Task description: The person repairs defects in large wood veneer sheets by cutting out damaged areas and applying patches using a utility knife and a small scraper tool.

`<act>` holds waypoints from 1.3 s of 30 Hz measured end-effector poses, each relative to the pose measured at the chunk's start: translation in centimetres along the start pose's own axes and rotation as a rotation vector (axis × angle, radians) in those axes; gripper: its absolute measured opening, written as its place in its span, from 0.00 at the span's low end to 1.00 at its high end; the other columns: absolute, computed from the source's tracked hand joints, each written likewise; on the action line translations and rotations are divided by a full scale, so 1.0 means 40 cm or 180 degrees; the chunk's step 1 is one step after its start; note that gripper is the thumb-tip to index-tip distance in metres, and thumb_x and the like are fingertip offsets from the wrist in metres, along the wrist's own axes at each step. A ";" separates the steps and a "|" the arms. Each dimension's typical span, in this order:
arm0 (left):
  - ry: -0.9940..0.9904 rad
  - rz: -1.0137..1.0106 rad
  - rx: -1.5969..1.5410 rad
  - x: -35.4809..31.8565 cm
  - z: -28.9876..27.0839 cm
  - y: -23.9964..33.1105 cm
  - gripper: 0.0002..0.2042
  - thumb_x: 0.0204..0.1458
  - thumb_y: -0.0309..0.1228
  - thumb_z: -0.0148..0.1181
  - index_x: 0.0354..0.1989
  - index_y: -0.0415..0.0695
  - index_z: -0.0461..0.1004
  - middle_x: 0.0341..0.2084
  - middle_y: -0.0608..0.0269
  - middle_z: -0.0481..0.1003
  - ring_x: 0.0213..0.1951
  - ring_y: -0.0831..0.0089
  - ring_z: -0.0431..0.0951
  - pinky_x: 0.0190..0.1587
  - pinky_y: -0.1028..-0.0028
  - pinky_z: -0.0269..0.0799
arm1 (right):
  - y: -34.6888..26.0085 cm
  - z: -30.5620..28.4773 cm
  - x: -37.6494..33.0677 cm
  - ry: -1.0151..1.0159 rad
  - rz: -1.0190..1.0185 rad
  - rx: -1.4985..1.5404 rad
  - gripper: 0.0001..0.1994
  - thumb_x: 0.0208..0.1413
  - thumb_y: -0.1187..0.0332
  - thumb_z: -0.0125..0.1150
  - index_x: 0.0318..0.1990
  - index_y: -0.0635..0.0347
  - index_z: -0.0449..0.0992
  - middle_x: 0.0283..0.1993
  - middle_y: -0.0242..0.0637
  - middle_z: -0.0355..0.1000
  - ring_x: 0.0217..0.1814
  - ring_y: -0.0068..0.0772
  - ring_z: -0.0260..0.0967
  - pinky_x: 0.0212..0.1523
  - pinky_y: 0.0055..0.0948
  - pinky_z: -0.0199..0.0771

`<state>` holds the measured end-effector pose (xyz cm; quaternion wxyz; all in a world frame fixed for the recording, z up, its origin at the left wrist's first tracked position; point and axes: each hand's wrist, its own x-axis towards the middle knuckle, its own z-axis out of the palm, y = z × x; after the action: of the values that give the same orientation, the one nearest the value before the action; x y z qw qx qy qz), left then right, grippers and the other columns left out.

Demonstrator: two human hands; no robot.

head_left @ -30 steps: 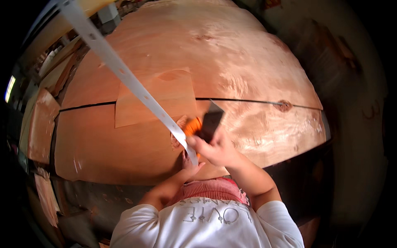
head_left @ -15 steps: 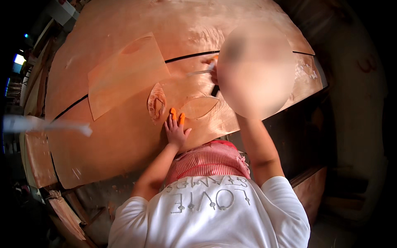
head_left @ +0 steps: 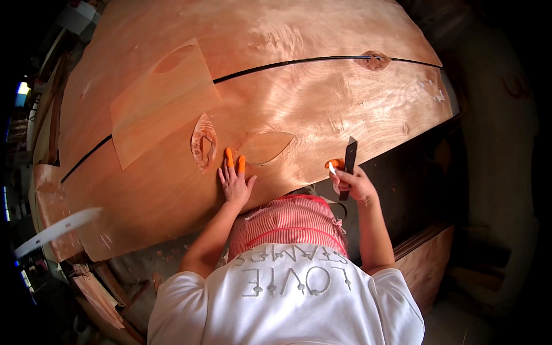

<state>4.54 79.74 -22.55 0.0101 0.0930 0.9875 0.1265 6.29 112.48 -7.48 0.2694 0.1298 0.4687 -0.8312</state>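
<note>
My left hand (head_left: pixel 234 183) lies flat with fingers spread on a large reddish-brown wood veneer sheet (head_left: pixel 149 213). Orange covers sit on two of its fingertips. Just beyond them is a leaf-shaped cut (head_left: pixel 204 144) with rough, torn wood inside, and to its right a smooth leaf-shaped veneer piece (head_left: pixel 267 148). My right hand (head_left: pixel 357 185), at the sheet's near right edge, grips a flat dark blade-like tool (head_left: pixel 350 154) held upright. A small white piece (head_left: pixel 332 169) shows by its orange-covered fingertip; what it is I cannot make out.
A loose rectangular veneer piece (head_left: pixel 167 103) with a curved cut-out lies at the left. A dark seam line (head_left: pixel 287 64) crosses the sheet, passing another leaf-shaped spot (head_left: pixel 374 60) at far right. A long pale strip (head_left: pixel 60 230) hangs at the left rim. Stacked boards (head_left: pixel 425 259) stand lower right.
My right hand has drawn back from the far seam to the near edge, baring the leaf-shaped spot there. My left hand stays flat on the sheet. The pale strip at left has shifted.
</note>
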 end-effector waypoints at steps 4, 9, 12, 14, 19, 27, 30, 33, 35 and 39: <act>-0.0011 -0.0052 0.0023 -0.005 0.000 0.000 0.36 0.46 0.46 0.57 0.63 0.50 0.50 0.64 0.45 0.41 0.63 0.49 0.45 0.61 0.49 0.39 | 0.066 -0.029 0.040 -0.0343 0.0232 0.0105 0.11 0.56 0.67 0.54 0.41 0.65 0.68 0.23 0.28 0.63 0.15 0.10 0.44 0.15 0.13 0.40; -0.0001 -0.0110 0.0012 0.000 -0.014 0.012 0.35 0.46 0.45 0.57 0.62 0.49 0.52 0.64 0.47 0.40 0.63 0.51 0.46 0.61 0.48 0.39 | 0.133 -0.037 0.106 -0.0763 0.0572 -0.0020 0.09 0.55 0.66 0.55 0.33 0.63 0.69 0.23 0.28 0.64 0.15 0.10 0.45 0.14 0.14 0.41; 0.0076 -0.0146 -0.0042 -0.002 -0.012 0.014 0.34 0.45 0.45 0.58 0.61 0.49 0.54 0.64 0.47 0.40 0.63 0.51 0.46 0.61 0.48 0.40 | 0.156 -0.025 0.134 -0.0821 0.0748 -0.0062 0.09 0.54 0.65 0.56 0.32 0.62 0.69 0.23 0.28 0.64 0.15 0.10 0.46 0.14 0.14 0.42; 0.0109 -0.0164 -0.0068 -0.003 -0.011 0.014 0.34 0.46 0.44 0.57 0.61 0.49 0.54 0.64 0.47 0.40 0.63 0.51 0.46 0.61 0.48 0.40 | 0.161 -0.014 0.147 -0.0813 0.0841 -0.0125 0.09 0.54 0.65 0.57 0.31 0.61 0.68 0.21 0.28 0.63 0.15 0.11 0.45 0.14 0.14 0.42; 0.0112 -0.0116 -0.0087 -0.005 -0.013 0.011 0.34 0.46 0.44 0.57 0.62 0.49 0.53 0.64 0.46 0.41 0.63 0.50 0.47 0.61 0.49 0.40 | 0.182 -0.006 0.169 -0.0670 0.1043 -0.0479 0.09 0.53 0.63 0.58 0.30 0.59 0.69 0.21 0.27 0.64 0.15 0.11 0.47 0.15 0.14 0.44; 0.0087 -0.0171 -0.0040 -0.004 -0.002 0.003 0.33 0.47 0.44 0.57 0.61 0.50 0.55 0.64 0.46 0.41 0.62 0.51 0.48 0.61 0.49 0.41 | 0.214 0.059 0.261 -0.0561 0.1151 -0.0988 0.09 0.55 0.62 0.56 0.34 0.58 0.71 0.21 0.25 0.66 0.17 0.13 0.51 0.18 0.15 0.50; 0.0138 -0.0152 -0.0087 -0.003 0.001 -0.002 0.31 0.47 0.43 0.56 0.60 0.50 0.57 0.64 0.47 0.43 0.62 0.51 0.48 0.61 0.50 0.41 | 0.251 0.090 0.339 -0.0600 0.0778 -0.1550 0.08 0.56 0.65 0.54 0.34 0.59 0.72 0.23 0.26 0.69 0.20 0.15 0.56 0.21 0.17 0.56; 0.0184 -0.0175 -0.0171 -0.005 0.003 -0.010 0.27 0.47 0.42 0.56 0.57 0.49 0.61 0.62 0.47 0.47 0.62 0.51 0.49 0.61 0.50 0.41 | 0.298 0.158 0.438 -0.0421 0.0353 -0.2117 0.08 0.55 0.65 0.53 0.32 0.60 0.73 0.21 0.28 0.70 0.20 0.16 0.59 0.21 0.19 0.59; 0.0209 -0.0126 -0.0254 0.008 0.003 -0.006 0.24 0.46 0.41 0.56 0.53 0.48 0.66 0.60 0.48 0.51 0.62 0.52 0.50 0.61 0.50 0.42 | 0.363 0.169 0.525 -0.0096 0.0131 -0.1805 0.09 0.54 0.65 0.56 0.30 0.62 0.74 0.22 0.31 0.72 0.22 0.21 0.65 0.25 0.23 0.65; 0.0317 0.0022 -0.0163 0.004 0.014 -0.032 0.18 0.45 0.38 0.57 0.44 0.45 0.72 0.56 0.48 0.57 0.60 0.53 0.53 0.60 0.53 0.46 | 0.383 0.206 0.580 0.0292 0.0353 -0.2249 0.11 0.51 0.64 0.59 0.32 0.64 0.75 0.23 0.36 0.75 0.23 0.26 0.70 0.28 0.26 0.69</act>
<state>4.17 78.69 -23.41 -0.0371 0.0897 0.9829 0.1563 -3.71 91.55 -24.87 0.3210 0.0911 0.7310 -0.5953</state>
